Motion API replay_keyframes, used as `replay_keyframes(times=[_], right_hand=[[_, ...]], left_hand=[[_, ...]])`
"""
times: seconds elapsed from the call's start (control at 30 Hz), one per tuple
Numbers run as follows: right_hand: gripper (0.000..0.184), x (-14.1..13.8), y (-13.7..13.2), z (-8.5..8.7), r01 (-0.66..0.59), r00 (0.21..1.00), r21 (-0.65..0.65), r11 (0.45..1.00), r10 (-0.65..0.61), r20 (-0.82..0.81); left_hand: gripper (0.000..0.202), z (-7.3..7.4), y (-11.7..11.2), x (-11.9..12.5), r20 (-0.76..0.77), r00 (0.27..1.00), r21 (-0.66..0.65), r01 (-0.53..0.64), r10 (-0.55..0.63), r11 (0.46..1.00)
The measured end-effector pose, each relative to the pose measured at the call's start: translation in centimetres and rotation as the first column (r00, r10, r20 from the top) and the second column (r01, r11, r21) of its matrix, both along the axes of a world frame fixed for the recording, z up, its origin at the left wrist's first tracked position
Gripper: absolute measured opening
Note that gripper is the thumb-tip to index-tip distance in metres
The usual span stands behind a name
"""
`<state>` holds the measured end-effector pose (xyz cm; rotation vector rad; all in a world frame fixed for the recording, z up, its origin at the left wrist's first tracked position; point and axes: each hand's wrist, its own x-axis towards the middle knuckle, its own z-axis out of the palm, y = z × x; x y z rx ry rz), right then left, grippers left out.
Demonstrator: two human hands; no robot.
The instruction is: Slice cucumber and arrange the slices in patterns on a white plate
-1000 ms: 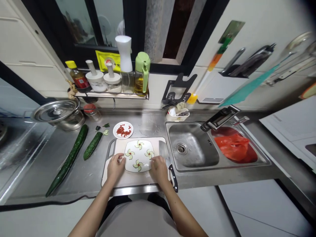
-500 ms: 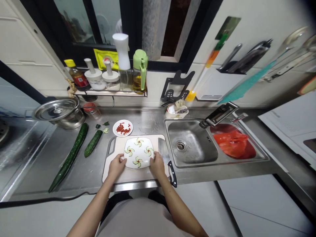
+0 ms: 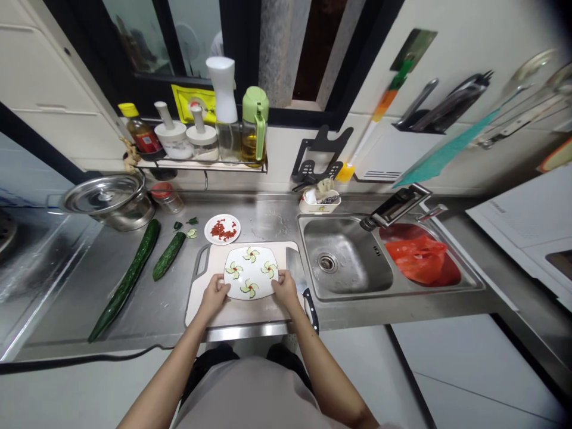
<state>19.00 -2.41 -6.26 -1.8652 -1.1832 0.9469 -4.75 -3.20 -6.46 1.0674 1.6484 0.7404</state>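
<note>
A squarish white plate [image 3: 250,273] is gripped at its two lower sides, over the cutting board [image 3: 205,304]. On it lie several pinwheels of cucumber slices [image 3: 249,289], each with a red bit at the centre. My left hand [image 3: 216,293] pinches the left edge, thumb on top. The right edge is pinched by my right hand [image 3: 284,289]. Whether the plate touches the board I cannot tell. A knife [image 3: 309,305] with a black handle lies on the board's right side. Behind the board, a small round white dish [image 3: 215,240] holds chopped red pieces.
Left of the board lie a long cucumber [image 3: 127,286] and a cut cucumber [image 3: 168,256]. A lidded steel pot [image 3: 127,211] stands at the back left. To the right is a double sink [image 3: 353,262] with a red plastic bag [image 3: 417,259]. A shelf above carries seasoning bottles [image 3: 227,107].
The view has shifted very slightly. Both hands keep their hold on the plate, which looks almost unmoved.
</note>
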Motion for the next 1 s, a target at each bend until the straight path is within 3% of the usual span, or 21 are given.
replay_keyframes(times=[0.13, 0.33, 0.5, 0.63, 0.8, 0.9, 1.0], right_hand=[[0.023, 0.0, 0.1, 0.6, 0.058, 0.97, 0.032, 0.998, -0.048, -0.24], [0.03, -0.6, -1.0, 2.9, 0.097, 0.818, -0.036, 0.995, -0.1, -0.567], [0.041, -1.1, -2.5, 4.7, -0.01, 0.581, -0.139, 0.99, -0.107, -0.807], [0.044, -0.6, -3.7, 4.7, -0.014, 0.577, -0.171, 0.985, -0.132, -0.806], [0.05, 1.4, -5.3, 5.1, 0.124, 0.564, -0.227, 0.966, -0.257, -0.785], [0.053, 4.8, -7.5, 6.3, 0.249, 0.551, -0.246, 0.937, -0.346, -0.76], [0.062, 10.3, -12.0, 7.6, 0.447, 0.538, -0.294, 0.845, -0.516, -0.666]], left_hand=[[0.055, 1.7, -0.3, 0.2, 0.444, 0.895, -0.077, -0.018, 0.05, 0.997], [0.066, 4.0, -0.9, -0.2, 0.599, 0.799, -0.076, -0.002, 0.047, 0.997], [0.069, 4.5, -1.8, 0.4, 0.627, 0.779, -0.062, 0.043, 0.005, 0.997], [0.074, 4.8, -2.5, 1.2, 0.64, 0.768, -0.078, 0.085, -0.016, 0.993], [0.068, 4.2, -2.8, 1.3, 0.659, 0.742, -0.071, 0.229, -0.127, 0.971], [0.063, 2.6, -2.6, 0.7, 0.531, 0.826, -0.038, 0.245, -0.188, 0.969], [0.058, 0.7, -2.4, -0.1, 0.399, 0.901, 0.042, 0.166, -0.169, 0.985]])
